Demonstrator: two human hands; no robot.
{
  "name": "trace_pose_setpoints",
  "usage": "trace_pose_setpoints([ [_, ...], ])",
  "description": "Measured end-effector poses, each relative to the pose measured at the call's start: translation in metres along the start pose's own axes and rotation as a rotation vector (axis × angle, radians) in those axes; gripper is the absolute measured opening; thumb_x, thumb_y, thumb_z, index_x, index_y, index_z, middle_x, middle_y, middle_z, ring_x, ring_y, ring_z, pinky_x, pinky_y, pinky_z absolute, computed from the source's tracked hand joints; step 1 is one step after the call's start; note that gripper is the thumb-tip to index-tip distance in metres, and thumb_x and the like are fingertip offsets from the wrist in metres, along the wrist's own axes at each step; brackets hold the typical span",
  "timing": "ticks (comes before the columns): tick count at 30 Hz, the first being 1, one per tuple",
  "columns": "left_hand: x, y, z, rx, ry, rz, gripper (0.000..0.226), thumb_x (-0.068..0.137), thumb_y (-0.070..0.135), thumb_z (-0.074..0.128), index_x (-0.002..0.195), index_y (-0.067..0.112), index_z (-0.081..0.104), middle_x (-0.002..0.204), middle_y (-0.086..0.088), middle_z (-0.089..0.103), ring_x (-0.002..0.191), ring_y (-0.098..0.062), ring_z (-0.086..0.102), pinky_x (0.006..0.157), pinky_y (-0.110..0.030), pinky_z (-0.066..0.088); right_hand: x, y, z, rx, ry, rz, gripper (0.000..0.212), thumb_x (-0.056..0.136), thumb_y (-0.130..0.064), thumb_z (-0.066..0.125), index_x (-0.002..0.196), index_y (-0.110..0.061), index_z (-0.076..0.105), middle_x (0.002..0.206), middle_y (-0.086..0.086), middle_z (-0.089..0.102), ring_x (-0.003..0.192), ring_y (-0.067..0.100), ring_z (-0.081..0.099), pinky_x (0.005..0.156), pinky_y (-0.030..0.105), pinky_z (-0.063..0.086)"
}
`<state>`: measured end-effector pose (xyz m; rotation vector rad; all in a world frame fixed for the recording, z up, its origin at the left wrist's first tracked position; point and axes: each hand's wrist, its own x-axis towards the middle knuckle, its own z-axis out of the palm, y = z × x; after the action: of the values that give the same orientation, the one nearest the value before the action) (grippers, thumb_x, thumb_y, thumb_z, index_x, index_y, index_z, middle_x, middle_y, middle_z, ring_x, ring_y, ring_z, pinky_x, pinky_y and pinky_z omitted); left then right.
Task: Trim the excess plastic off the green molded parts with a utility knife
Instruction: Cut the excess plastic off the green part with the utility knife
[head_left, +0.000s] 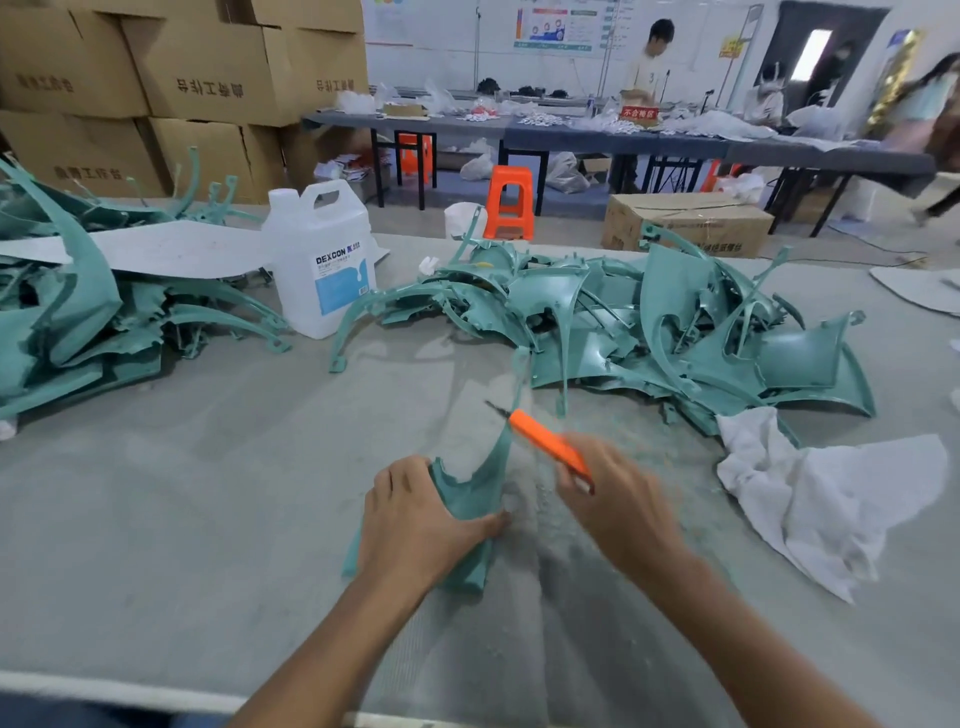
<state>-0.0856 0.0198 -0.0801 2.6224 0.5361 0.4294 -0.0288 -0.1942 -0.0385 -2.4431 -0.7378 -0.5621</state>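
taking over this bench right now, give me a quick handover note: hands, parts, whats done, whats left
Hands: the left hand holds one green part down on the table. The right hand grips the orange utility knife, blade out, beside the part's upper tip.
Parts: more green parts lie in a centre-right heap and a left heap.
Done: cannot tell which heap is already trimmed.
Left: finish trimming the held part, then probably work through whichever heap is untrimmed.
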Motion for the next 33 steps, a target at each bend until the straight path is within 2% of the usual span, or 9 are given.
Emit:
trace_pose_setpoints([
  [3, 0.000, -0.008, -0.005, 0.075, -0.065, 0.078, 0.093, 0.045, 0.099, 0.048, 0.104, 0.028, 0.039, 0.101, 0.010, 0.039, 0.106, -0.018, 0.041, 0.091, -0.032, 0.035, -0.035, 0.004, 0.020, 0.117, 0.086, 0.306, 0.024, 0.097, -0.032, 0.056, 0.121, -0.030, 0.054, 0.084, 0.001, 0.067, 0.079, 0.034, 0.065, 0.061, 0.034, 0.038],
  [6, 0.004, -0.032, -0.022, 0.108, -0.167, 0.165, 0.092, 0.048, 0.092, 0.052, 0.115, 0.030, 0.040, 0.111, 0.010, 0.043, 0.115, -0.019, 0.044, 0.096, -0.032, 0.033, -0.040, 0.015, 0.023, 0.192, 0.221, 0.398, 0.019, 0.098, -0.033, 0.052, 0.114, -0.035, 0.043, 0.074, -0.008, 0.057, 0.066, 0.036, 0.060, 0.058, 0.034, 0.034],
  [9, 0.012, -0.048, -0.042, 0.194, -0.257, 0.193, 0.092, 0.055, 0.079, 0.052, 0.131, 0.030, 0.033, 0.138, 0.008, 0.037, 0.135, -0.017, 0.028, 0.109, -0.034, 0.024, -0.033, 0.016, 0.025, 0.253, 0.287, 0.449, 0.015, 0.099, -0.037, 0.046, 0.112, -0.036, 0.039, 0.076, -0.014, 0.052, 0.059, 0.023, 0.051, 0.058, 0.035, 0.033],
  [11, 0.011, -0.037, -0.043, 0.155, -0.195, 0.209, 0.087, 0.067, 0.072, 0.047, 0.139, 0.025, 0.034, 0.147, 0.004, 0.035, 0.138, -0.019, 0.026, 0.112, -0.034, 0.023, -0.031, 0.015, 0.026, 0.251, 0.300, 0.429, 0.015, 0.099, -0.038, 0.045, 0.113, -0.033, 0.040, 0.075, -0.013, 0.052, 0.057, 0.018, 0.049, 0.056, 0.035, 0.034],
  [15, 0.002, 0.021, -0.023, -0.227, -0.071, 0.231, 0.073, 0.087, 0.068, 0.034, 0.142, 0.020, 0.044, 0.142, 0.002, 0.051, 0.132, -0.017, 0.041, 0.110, -0.033, 0.030, -0.033, 0.012, 0.024, 0.239, 0.305, 0.385, 0.017, 0.099, -0.038, 0.045, 0.114, -0.030, 0.041, 0.073, -0.010, 0.052, 0.058, 0.025, 0.052, 0.055, 0.037, 0.040],
  [18, 0.007, 0.052, -0.007, -0.326, -0.062, 0.236, 0.053, 0.100, 0.058, 0.032, 0.139, 0.024, 0.042, 0.134, 0.006, 0.055, 0.124, -0.016, 0.049, 0.099, -0.036, 0.040, -0.036, 0.011, 0.022, 0.235, 0.288, 0.353, 0.020, 0.099, -0.040, 0.044, 0.116, -0.029, 0.043, 0.067, -0.006, 0.054, 0.055, 0.025, 0.053, 0.052, 0.039, 0.045],
  [22, 0.025, 0.060, 0.001, -0.101, -0.032, 0.351, 0.022, 0.107, 0.041, 0.025, 0.110, 0.026, 0.041, 0.088, 0.001, 0.061, 0.080, -0.030, 0.060, 0.062, -0.038, 0.038, -0.038, 0.009, 0.018, 0.235, 0.259, 0.343, 0.024, 0.098, -0.039, 0.049, 0.119, -0.029, 0.050, 0.063, -0.004, 0.056, 0.054, 0.025, 0.055, 0.052, 0.040, 0.048],
  [26, 0.037, 0.031, 0.001, 0.228, -0.127, 0.433, 0.000, 0.102, 0.024, 0.038, 0.102, 0.024, 0.038, 0.096, -0.006, 0.063, 0.088, -0.036, 0.061, 0.064, -0.039, 0.033, -0.036, 0.003, 0.016, 0.115, 0.268, 0.303, 0.025, 0.087, -0.021, 0.074, 0.111, -0.024, 0.066, 0.063, -0.002, 0.060, 0.053, 0.026, 0.057, 0.050, 0.032, 0.045],
  [33, 0.038, 0.015, 0.009, 0.270, -0.098, 0.589, 0.020, 0.105, 0.040, 0.035, 0.103, 0.025, 0.048, 0.096, 0.001, 0.061, 0.095, -0.026, 0.061, 0.069, -0.040, 0.045, -0.035, 0.003, 0.019, 0.058, 0.170, 0.279, 0.022, 0.087, -0.027, 0.073, 0.110, -0.026, 0.073, 0.084, 0.002, 0.070, 0.069, 0.030, 0.065, 0.059, 0.037, 0.050],
])
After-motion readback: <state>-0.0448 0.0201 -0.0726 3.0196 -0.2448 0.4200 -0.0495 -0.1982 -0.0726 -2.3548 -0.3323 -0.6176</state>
